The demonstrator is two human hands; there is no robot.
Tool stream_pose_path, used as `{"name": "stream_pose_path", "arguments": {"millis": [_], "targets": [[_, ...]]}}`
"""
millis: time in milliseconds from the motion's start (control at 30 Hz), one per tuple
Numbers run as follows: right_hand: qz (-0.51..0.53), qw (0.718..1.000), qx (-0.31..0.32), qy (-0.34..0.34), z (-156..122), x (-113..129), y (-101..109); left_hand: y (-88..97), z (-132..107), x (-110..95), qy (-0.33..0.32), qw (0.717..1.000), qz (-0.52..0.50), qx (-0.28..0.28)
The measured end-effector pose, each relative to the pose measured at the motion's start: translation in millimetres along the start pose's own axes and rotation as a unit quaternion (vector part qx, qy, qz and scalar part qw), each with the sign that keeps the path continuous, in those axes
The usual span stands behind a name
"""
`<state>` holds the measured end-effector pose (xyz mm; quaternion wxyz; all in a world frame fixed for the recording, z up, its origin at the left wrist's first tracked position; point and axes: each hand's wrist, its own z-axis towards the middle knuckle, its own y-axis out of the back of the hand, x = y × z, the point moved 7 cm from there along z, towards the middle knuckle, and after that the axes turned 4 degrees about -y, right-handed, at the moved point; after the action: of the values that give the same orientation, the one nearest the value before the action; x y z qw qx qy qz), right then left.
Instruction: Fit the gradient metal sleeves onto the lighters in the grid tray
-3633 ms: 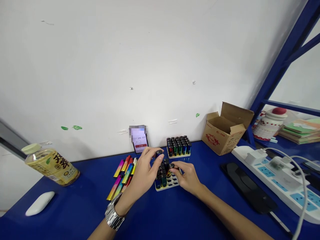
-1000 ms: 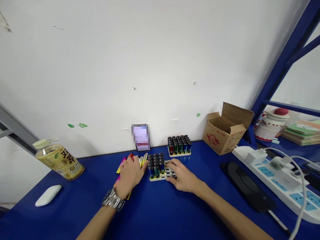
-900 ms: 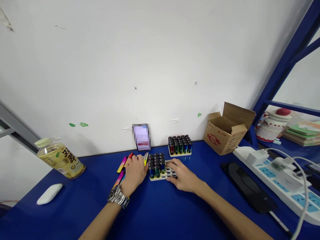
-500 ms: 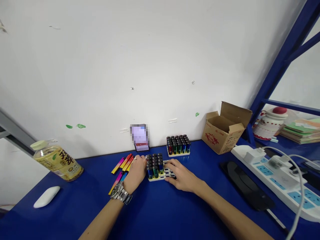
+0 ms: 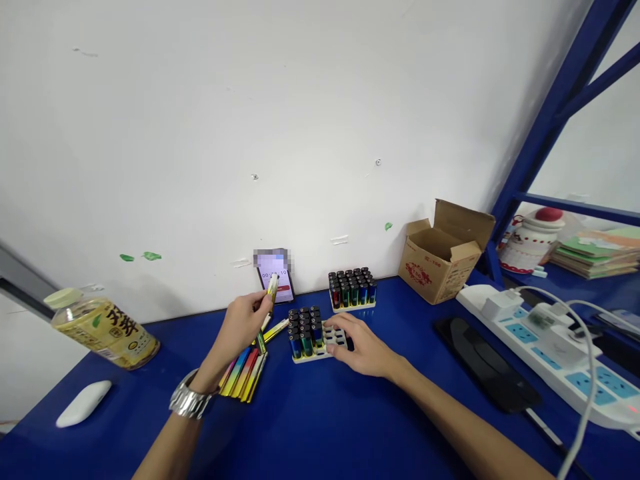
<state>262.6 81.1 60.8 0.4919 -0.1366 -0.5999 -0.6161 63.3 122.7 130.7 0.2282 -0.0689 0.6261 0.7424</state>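
Observation:
My left hand is raised over the loose pile, with a slim gold lighter pinched upright between thumb and fingers; its top end is whitish. Below and beside this hand, several loose lighters in yellow, red, blue and pink lie flat. A white holed tray stands right of them, its left part filled with upright black-topped lighters. Thumb and fingers of my right hand span the tray's right part, where bare holes show, and grip it at its edges.
Behind stands a second full tray of lighters. A phone leans on the wall. To the right are an open cardboard box, a black phone and a power strip; to the left, a bottle and a white case.
My left hand has risen from beside the tray and moved left, now showing a gold lighter. Colourful loose lighters that lay apart now lie bunched nearer the front. My right hand stays at the tray.

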Motion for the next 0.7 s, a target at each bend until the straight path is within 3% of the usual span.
{"name": "stream_pose_path", "arguments": {"millis": [100,200,267,300,367,500,633,700], "targets": [[0.089,0.992,-0.082,0.021,0,8,11,11.7,-14,-38,-0.055,0.987,-0.152,0.018],[0.178,0.976,-0.115,0.039,-2,17,12,-4.0,-32,-85,-0.148,0.963,-0.202,0.098],[0.239,0.963,-0.124,0.019,-1,17,10,-21.0,-40,-103,-0.178,0.954,-0.194,0.145],[0.272,0.953,-0.137,0.000,0,14,9,-26.5,-42,-107,-0.184,0.954,-0.190,0.143],[0.340,0.920,-0.193,-0.037,1,3,12,-31.0,-40,-107,-0.181,0.962,-0.179,0.103],[0.425,0.851,-0.304,-0.051,0,-19,24,-22.2,-41,-89,-0.156,0.973,-0.153,-0.070],[0.420,0.862,-0.278,-0.047,4,-25,25,-28.2,-70,-87,-0.237,0.936,-0.160,-0.205],[0.399,0.880,-0.254,-0.051,5,-25,22,-45.1,-85,-85,-0.263,0.930,-0.157,-0.204]]}}
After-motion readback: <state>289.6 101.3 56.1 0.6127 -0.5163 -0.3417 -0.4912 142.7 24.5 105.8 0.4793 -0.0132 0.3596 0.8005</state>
